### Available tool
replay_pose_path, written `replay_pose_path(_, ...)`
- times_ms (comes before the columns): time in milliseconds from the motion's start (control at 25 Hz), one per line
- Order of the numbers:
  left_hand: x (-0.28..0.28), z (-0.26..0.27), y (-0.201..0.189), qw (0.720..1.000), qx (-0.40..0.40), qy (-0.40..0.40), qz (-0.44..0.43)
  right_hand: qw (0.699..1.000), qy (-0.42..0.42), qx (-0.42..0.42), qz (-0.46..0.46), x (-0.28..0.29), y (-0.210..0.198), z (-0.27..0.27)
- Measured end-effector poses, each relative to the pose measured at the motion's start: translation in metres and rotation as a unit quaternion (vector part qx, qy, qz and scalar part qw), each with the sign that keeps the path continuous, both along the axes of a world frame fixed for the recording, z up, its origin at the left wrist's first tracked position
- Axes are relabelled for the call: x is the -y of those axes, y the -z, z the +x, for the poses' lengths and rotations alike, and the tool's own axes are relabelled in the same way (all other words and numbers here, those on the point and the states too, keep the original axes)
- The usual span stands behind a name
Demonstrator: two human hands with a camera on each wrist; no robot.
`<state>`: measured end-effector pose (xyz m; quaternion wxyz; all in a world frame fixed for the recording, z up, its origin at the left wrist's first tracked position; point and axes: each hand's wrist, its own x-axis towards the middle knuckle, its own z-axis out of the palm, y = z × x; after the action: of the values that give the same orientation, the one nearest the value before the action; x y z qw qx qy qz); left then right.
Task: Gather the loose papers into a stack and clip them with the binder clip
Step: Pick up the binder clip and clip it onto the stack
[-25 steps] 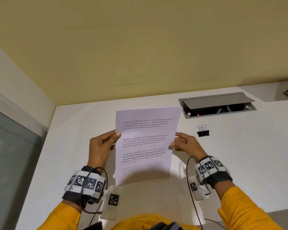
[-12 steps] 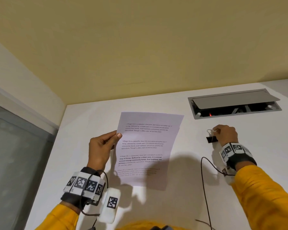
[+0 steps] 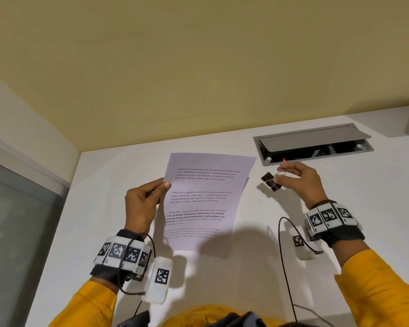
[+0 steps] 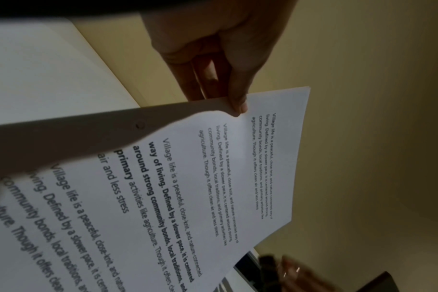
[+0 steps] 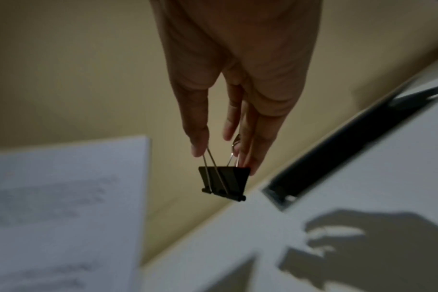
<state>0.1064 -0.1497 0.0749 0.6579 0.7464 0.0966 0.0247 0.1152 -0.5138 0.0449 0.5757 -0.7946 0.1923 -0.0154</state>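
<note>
You are at an office desk. The white desk (image 3: 222,279) meets a plain yellow-beige wall (image 3: 198,67) at 12 o'clock. At 1 o'clock a grey cable hatch (image 3: 312,140) is set into the desktop, its lid raised, with a small red light inside. At 9 o'clock a grey panel (image 3: 21,232) runs beside the desk. Printed papers (image 3: 206,199) and a binder clip (image 3: 270,181) fit office work.

Printed white papers (image 3: 203,199) are held upright above the counter (image 3: 246,267); a black binder clip (image 3: 270,182) is held beside them by its wire handles
</note>
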Motion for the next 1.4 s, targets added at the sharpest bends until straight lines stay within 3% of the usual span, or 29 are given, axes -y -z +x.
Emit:
replay_pose_path(160,0.001,-0.004,-0.006,1.000,-0.001,-0.006,-0.018,0.978,-0.059,0.100,0.173,-0.041,-0.072,-0.009)
replay_pose_path(280,0.000,-0.009,-0.010,1.000,0.003,-0.006,-0.023,0.962,-0.147,0.134,0.189,-0.076,-0.126,-0.018)
replay_pose_path(400,-0.003,-0.013,-0.011,0.999,0.006,-0.002,-0.037,0.953,-0.223,0.133,0.155,-0.106,-0.154,-0.024)
replay_pose_path(560,-0.007,-0.018,-0.014,0.999,0.007,0.003,-0.050,0.945,-0.267,0.187,0.028,-0.138,-0.164,-0.024)
replay_pose_path(800,-0.014,-0.027,-0.018,0.998,0.010,0.016,-0.058,0.948,-0.218,0.223,-0.067,-0.160,-0.172,-0.017)
replay_pose_path(1120,-0.014,-0.036,-0.025,0.997,0.027,0.045,-0.055,0.945,-0.217,0.220,-0.105,-0.176,-0.174,-0.017)
replay_pose_path(1400,-0.015,-0.038,-0.030,0.996,0.044,0.053,-0.056,0.951,-0.226,0.202,-0.065,-0.177,-0.174,-0.016)
